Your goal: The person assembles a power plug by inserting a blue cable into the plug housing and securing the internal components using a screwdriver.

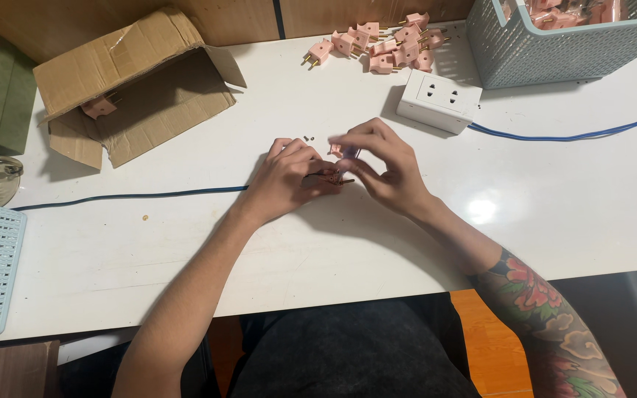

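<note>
Left hand and right hand meet at mid-counter, fingertips pinched together on a small pink plug and the stripped end of a dark cable running off left. Risk, as judged: tiny dark screws lying loose just beside the hands could roll away if nudged; the pinched plug could slip. Cardboard box, open on its side: one pink plug inside. Blue basket, upper right: more pink parts. Loose plug pile at the far edge. White socket block with blue lead nearby
</note>
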